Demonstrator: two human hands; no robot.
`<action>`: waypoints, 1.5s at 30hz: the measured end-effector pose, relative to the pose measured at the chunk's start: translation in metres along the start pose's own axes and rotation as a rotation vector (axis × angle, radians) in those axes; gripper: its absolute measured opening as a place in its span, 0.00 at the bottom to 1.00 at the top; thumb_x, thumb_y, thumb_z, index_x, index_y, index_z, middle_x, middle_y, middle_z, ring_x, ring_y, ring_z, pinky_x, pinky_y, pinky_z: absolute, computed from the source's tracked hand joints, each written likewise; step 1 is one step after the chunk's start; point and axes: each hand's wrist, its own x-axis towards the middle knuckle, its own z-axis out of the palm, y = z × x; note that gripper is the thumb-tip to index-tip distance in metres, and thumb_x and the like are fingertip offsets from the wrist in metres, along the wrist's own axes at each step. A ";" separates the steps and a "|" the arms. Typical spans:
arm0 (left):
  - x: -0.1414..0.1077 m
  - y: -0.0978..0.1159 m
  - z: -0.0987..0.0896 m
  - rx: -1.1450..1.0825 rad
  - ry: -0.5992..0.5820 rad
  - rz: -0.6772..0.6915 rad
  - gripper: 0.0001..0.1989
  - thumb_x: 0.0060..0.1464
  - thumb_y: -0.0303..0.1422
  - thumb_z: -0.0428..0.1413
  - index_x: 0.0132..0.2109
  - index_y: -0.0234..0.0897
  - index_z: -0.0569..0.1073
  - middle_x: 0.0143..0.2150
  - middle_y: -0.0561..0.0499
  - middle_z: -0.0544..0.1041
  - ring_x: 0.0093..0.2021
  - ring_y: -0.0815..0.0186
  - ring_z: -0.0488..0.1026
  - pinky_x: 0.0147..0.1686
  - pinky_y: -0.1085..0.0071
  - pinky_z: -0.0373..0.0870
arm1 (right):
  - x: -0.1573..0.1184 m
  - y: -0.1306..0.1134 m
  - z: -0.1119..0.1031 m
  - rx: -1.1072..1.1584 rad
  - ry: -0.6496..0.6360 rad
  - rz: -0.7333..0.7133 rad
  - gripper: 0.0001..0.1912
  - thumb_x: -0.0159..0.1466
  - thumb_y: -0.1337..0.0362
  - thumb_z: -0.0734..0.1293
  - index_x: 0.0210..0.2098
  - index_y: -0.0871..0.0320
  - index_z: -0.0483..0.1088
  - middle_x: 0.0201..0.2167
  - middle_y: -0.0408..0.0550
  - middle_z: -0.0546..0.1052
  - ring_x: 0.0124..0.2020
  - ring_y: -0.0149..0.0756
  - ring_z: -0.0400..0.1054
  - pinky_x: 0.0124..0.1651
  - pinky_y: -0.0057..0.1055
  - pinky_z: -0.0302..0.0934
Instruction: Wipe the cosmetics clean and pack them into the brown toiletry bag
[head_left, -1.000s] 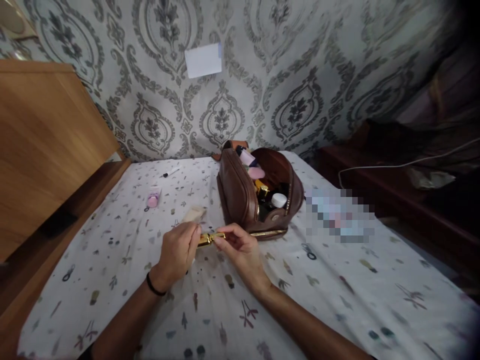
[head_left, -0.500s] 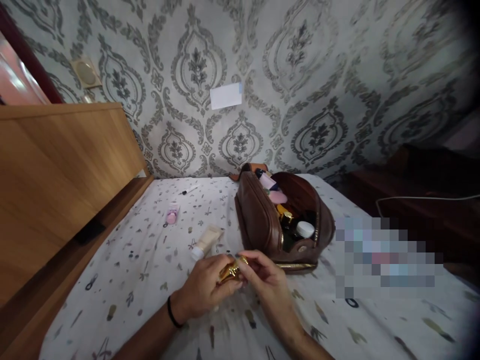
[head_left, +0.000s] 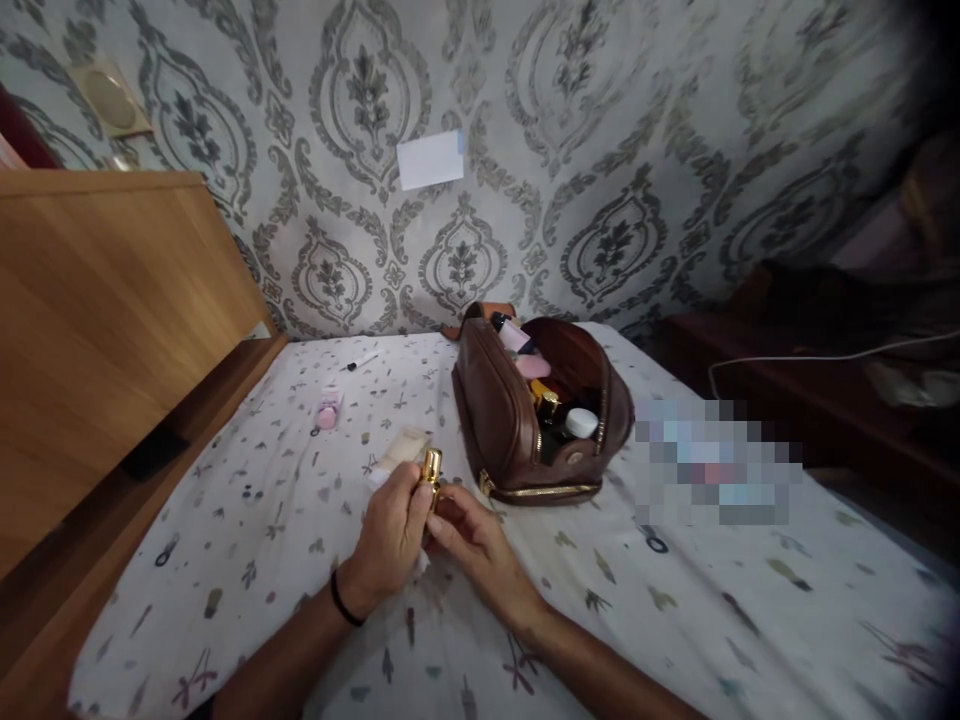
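My left hand (head_left: 390, 530), with a black band at the wrist, is closed round a small shiny gold cylinder (head_left: 432, 466) that stands nearly upright. My right hand (head_left: 476, 545) pinches at its lower part, where more gold shows between the fingers. Most of the gold piece is hidden, so its exact kind is unclear. A bit of something white shows below my hands. Just beyond my left hand lies a beige tube (head_left: 405, 448) with a white cap, partly covered by the fingers.
A brown leather toiletry bag (head_left: 487, 400) stands unzipped on the patterned sheet (head_left: 300, 600), holding a white-lidded jar (head_left: 581, 423) and other cosmetics. Farther left lie a small pink bottle (head_left: 328, 410) and a thin white stick (head_left: 364, 361). A wooden cabinet (head_left: 112, 330) borders the left side.
Both hands have tipped the gold piece from lying slanted to nearly upright, with its cylindrical end now showing above my left thumb. The whole view has shifted slightly.
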 end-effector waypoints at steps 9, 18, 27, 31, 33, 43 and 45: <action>0.004 -0.002 -0.010 0.057 -0.018 -0.093 0.14 0.63 0.42 0.50 0.32 0.40 0.63 0.26 0.58 0.65 0.25 0.68 0.61 0.29 0.71 0.57 | 0.001 0.005 0.001 0.075 0.013 -0.008 0.17 0.63 0.47 0.69 0.38 0.55 0.71 0.37 0.45 0.74 0.38 0.36 0.71 0.35 0.31 0.71; 0.021 -0.001 -0.042 -0.131 -0.141 -0.020 0.18 0.66 0.40 0.49 0.57 0.40 0.72 0.45 0.50 0.77 0.46 0.63 0.72 0.49 0.69 0.65 | 0.006 0.013 -0.009 0.033 0.110 0.030 0.23 0.53 0.47 0.76 0.31 0.55 0.63 0.22 0.36 0.69 0.21 0.25 0.60 0.22 0.22 0.55; 0.020 -0.008 -0.042 -0.133 -0.199 -0.120 0.13 0.65 0.41 0.48 0.47 0.39 0.71 0.33 0.55 0.73 0.29 0.69 0.68 0.31 0.73 0.64 | 0.003 -0.003 -0.015 -0.064 0.237 -0.004 0.21 0.57 0.45 0.72 0.38 0.57 0.73 0.21 0.37 0.66 0.20 0.28 0.58 0.22 0.26 0.55; 0.019 -0.007 -0.037 -0.036 -0.130 -0.102 0.12 0.65 0.40 0.46 0.35 0.39 0.67 0.23 0.60 0.61 0.23 0.70 0.59 0.26 0.73 0.56 | 0.001 -0.004 -0.014 -0.170 0.286 -0.130 0.15 0.56 0.54 0.74 0.39 0.55 0.75 0.33 0.44 0.75 0.33 0.35 0.69 0.36 0.30 0.66; 0.019 -0.007 -0.034 -0.051 -0.080 -0.097 0.15 0.65 0.40 0.47 0.30 0.40 0.63 0.22 0.60 0.57 0.23 0.70 0.57 0.26 0.73 0.54 | 0.000 -0.006 -0.014 -0.211 0.292 -0.159 0.13 0.57 0.56 0.74 0.39 0.55 0.75 0.34 0.45 0.76 0.36 0.36 0.70 0.39 0.31 0.67; 0.020 0.002 -0.043 -0.113 -0.177 -0.103 0.14 0.65 0.43 0.48 0.49 0.41 0.68 0.32 0.56 0.68 0.29 0.69 0.63 0.28 0.72 0.58 | 0.002 -0.003 -0.017 -0.214 0.291 -0.141 0.13 0.59 0.57 0.72 0.41 0.55 0.74 0.36 0.46 0.76 0.37 0.36 0.71 0.39 0.31 0.68; 0.020 0.003 -0.044 -0.125 -0.219 -0.130 0.12 0.64 0.43 0.49 0.46 0.40 0.68 0.29 0.57 0.66 0.25 0.70 0.60 0.26 0.72 0.56 | 0.001 -0.003 -0.016 -0.216 0.294 -0.138 0.13 0.59 0.57 0.72 0.41 0.55 0.74 0.36 0.46 0.76 0.37 0.36 0.71 0.39 0.31 0.68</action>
